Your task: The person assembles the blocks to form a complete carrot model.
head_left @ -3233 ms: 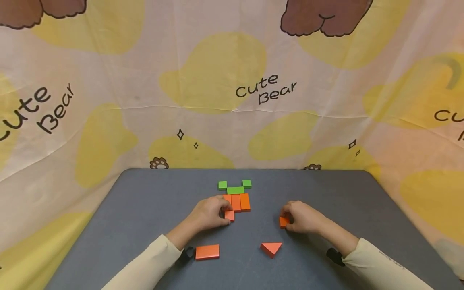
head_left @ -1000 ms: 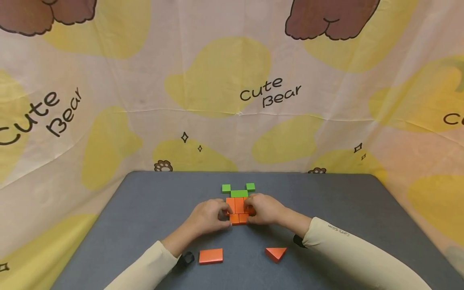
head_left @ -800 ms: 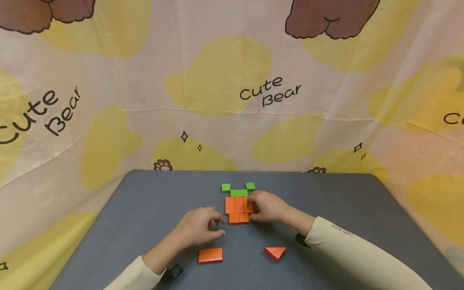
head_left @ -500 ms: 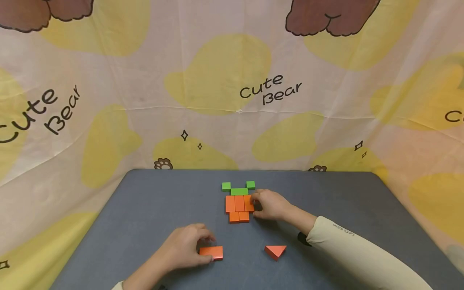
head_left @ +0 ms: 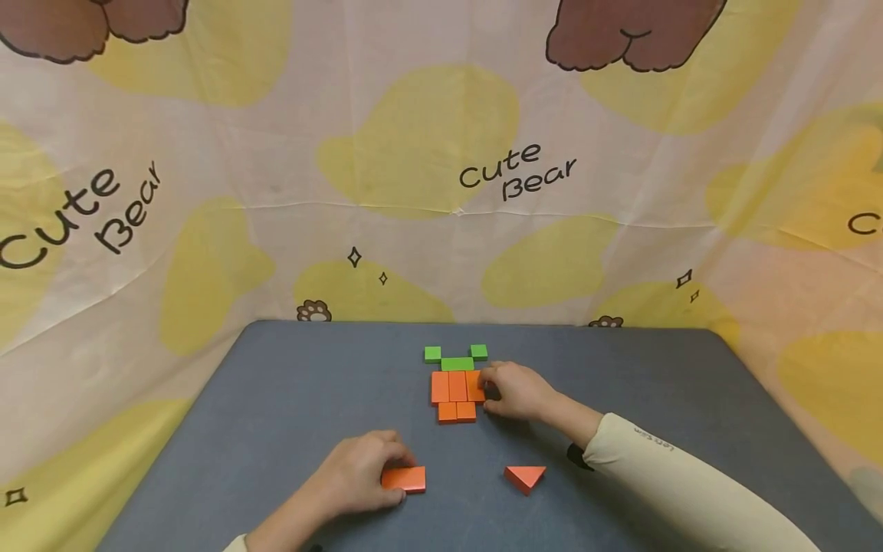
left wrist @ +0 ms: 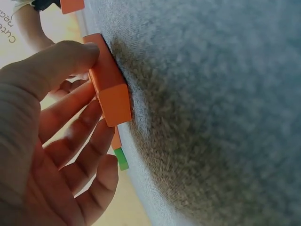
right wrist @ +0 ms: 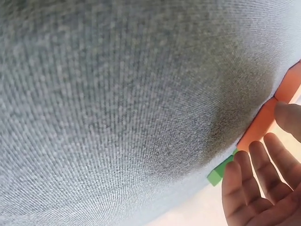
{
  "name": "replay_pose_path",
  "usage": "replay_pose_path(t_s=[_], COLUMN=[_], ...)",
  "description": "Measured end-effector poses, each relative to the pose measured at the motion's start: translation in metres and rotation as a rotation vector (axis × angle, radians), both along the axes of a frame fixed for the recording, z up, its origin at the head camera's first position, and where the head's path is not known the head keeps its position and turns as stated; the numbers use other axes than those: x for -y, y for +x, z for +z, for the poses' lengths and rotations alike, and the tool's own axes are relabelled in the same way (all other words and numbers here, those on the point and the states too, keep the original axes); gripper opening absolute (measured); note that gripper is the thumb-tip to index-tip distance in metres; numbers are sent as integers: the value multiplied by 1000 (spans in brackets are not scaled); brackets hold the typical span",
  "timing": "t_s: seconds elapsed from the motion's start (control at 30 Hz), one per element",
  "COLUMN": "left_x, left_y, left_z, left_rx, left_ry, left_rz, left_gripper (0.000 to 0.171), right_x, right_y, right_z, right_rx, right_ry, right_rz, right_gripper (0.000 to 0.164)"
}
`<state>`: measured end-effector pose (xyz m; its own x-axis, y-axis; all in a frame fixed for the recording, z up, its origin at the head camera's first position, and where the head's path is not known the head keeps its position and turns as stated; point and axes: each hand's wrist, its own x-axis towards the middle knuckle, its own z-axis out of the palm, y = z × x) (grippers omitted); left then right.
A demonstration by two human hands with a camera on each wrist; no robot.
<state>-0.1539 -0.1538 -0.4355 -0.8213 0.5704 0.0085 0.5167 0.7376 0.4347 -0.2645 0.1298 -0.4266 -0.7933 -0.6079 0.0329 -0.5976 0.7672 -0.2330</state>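
Note:
My left hand (head_left: 359,471) pinches an orange rectangular block (head_left: 412,480) lying on the table, thumb on its near side and fingers behind. In the left wrist view the thumb presses the orange block (left wrist: 110,87) from one face. My right hand (head_left: 520,391) rests beside the arranged blocks, its fingertips at the right tall orange block (head_left: 474,386). The right wrist view shows its fingers (right wrist: 263,174) relaxed along the orange block (right wrist: 258,125). Two small orange blocks (head_left: 457,412) sit below three upright orange ones, and a green bar (head_left: 457,364) lies above them.
Two small green blocks (head_left: 432,353) stand at the green bar's ends. An orange triangular block (head_left: 526,478) lies at the near right of the grey table (head_left: 276,399). A printed cloth (head_left: 414,153) hangs behind the table.
The right hand brought a small orange block beside the other small one, then shifted slightly right. The left hand left the arrangement, moved toward the near left and took hold of the orange rectangular block.

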Motion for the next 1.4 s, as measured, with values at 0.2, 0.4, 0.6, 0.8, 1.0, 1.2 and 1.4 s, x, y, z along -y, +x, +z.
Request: replay_pose_path(t_s=[0.2, 0.4, 0.6, 0.8, 1.0, 1.2, 1.4], left_x=[-9, -26, -46, -61, -68, -70, -73], left_y=[-9, -23, -37, -49, -57, -61, -64], left_z=[-5, -10, -10, -9, -6, -5, -5], left_rx=[4, -55, -93, -172, -192, -199, -209], left_ry=[-12, 7, -2, -22, -57, -60, -82], left_rz=[1, 15, 1, -32, -37, -46, -53], left_gripper=[20, 21, 22, 21, 22, 23, 24], right_x=[-1, 0, -1, -5, -14, -29, -45], right_y=[-2, -4, -5, -2, 8, 32, 59], right_z=[-1, -4, -6, -2, 8, 17, 22], right_rx=[-12, -23, -35, -5, 42, 137, 251], right_ry=[23, 30, 27, -13, -106, -203, -206], right_rz=[-12, -4, -12, -14, 16, 83, 200], right_gripper=[24, 23, 22, 19, 13, 13, 18])
